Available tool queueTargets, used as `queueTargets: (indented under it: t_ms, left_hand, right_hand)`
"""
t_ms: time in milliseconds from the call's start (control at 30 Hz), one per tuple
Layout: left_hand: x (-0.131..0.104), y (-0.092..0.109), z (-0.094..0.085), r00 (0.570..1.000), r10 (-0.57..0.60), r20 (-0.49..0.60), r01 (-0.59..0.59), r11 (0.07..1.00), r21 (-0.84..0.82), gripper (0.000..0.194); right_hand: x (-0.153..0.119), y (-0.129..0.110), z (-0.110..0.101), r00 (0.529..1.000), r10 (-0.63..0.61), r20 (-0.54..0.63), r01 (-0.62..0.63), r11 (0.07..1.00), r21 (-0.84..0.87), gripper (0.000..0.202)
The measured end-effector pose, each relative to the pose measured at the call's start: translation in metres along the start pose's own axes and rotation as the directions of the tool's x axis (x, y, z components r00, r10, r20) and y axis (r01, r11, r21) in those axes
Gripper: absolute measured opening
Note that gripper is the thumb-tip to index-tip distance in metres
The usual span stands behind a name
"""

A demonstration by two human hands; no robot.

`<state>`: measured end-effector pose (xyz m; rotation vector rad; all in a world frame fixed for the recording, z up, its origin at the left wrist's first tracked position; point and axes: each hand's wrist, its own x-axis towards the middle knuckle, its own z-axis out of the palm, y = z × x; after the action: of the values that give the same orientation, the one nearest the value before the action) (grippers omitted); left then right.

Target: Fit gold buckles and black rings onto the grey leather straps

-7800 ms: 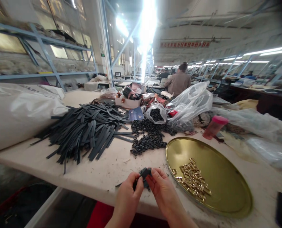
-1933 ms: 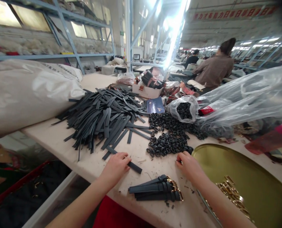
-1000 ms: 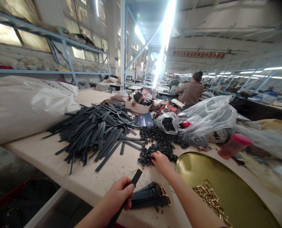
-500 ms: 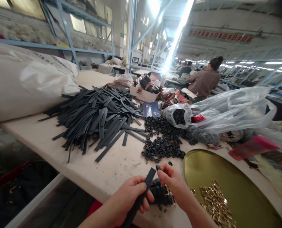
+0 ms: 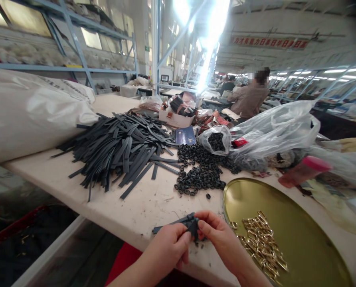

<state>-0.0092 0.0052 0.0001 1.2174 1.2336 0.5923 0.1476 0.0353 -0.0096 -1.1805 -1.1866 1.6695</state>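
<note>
In the head view, my left hand (image 5: 173, 243) is closed on a flat black strap (image 5: 193, 228) near its end. My right hand (image 5: 215, 231) pinches at the tip of that strap, thumb against fingers. The small black loop it held is mostly hidden by the fingertips. Just behind my hands, finished-looking black straps (image 5: 172, 225) lie on the table, partly covered. A heap of loose black loops (image 5: 196, 179) lies beyond them. Gold metal buckles (image 5: 263, 243) are piled on a gold oval tray (image 5: 303, 235) right of my right hand.
A large heap of black straps (image 5: 115, 151) covers the table's left side beside a white sack (image 5: 31, 115). Clear plastic bags (image 5: 273, 127), one holding loops, and a pink-lidded container (image 5: 305, 171) stand at right. A co-worker (image 5: 250, 97) is farther back.
My hands have come together; the right fingers with the loop now meet the strap's end. The strap has tilted and dropped lower. The camera view has shifted slightly.
</note>
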Motion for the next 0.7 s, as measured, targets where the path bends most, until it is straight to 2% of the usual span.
queueTargets:
  t_ms: [100, 200, 267, 367, 433, 500, 533, 600, 667, 700]
  left_hand:
    - [-0.011, 0.006, 0.004, 1.0, -0.014, 0.018, 0.011, 0.994, 0.113, 0.024]
    - [-0.02, 0.011, 0.008, 0.992, -0.058, 0.115, 0.037, 0.983, 0.182, 0.023]
    - [-0.026, 0.013, 0.013, 0.984, -0.075, 0.16, 0.041, 0.978, 0.205, 0.021]
    - [-0.035, 0.012, 0.021, 0.987, -0.035, 0.157, 0.005, 0.982, 0.189, 0.024]
    - [-0.043, 0.007, 0.025, 0.979, -0.024, 0.201, -0.001, 0.993, 0.122, 0.024]
    - [-0.05, 0.0, 0.027, 0.966, -0.045, 0.255, 0.03, 0.998, 0.06, 0.028]
    - [-0.052, -0.004, 0.028, 0.966, -0.053, 0.254, 0.044, 0.998, 0.043, 0.035]
    - [-0.052, -0.011, 0.029, 0.983, -0.016, 0.182, 0.013, 1.0, 0.018, 0.047]
    - [-0.047, -0.016, 0.03, 0.995, 0.055, 0.082, -0.055, 0.998, -0.011, 0.053]
    - [-0.044, -0.017, 0.03, 0.996, 0.077, 0.052, -0.076, 0.997, -0.025, 0.055]
  right_hand:
    - [-0.017, 0.002, 0.0, 0.999, -0.019, 0.047, 0.019, 1.0, -0.001, 0.027]
    - [-0.032, 0.004, -0.001, 0.995, -0.022, 0.095, 0.027, 0.999, -0.046, 0.025]
    - [-0.041, 0.006, -0.001, 0.991, -0.018, 0.13, 0.026, 0.998, -0.061, 0.023]
    - [-0.051, 0.008, -0.004, 0.987, -0.019, 0.162, 0.021, 1.0, -0.012, 0.023]
    - [-0.057, 0.01, -0.009, 0.993, -0.012, 0.121, 0.01, 1.0, 0.016, 0.023]
    - [-0.063, 0.014, -0.011, 0.999, -0.023, 0.025, 0.022, 0.999, 0.048, 0.022]
    - [-0.066, 0.017, -0.009, 1.0, -0.028, -0.013, 0.029, 0.996, 0.08, 0.021]
    - [-0.07, 0.026, -0.001, 1.0, -0.017, -0.024, 0.021, 0.982, 0.189, 0.024]
    - [-0.072, 0.035, 0.009, 0.998, 0.023, 0.066, -0.041, 0.959, 0.281, 0.027]
    - [-0.072, 0.037, 0.01, 0.993, 0.023, 0.115, -0.053, 0.962, 0.269, 0.028]
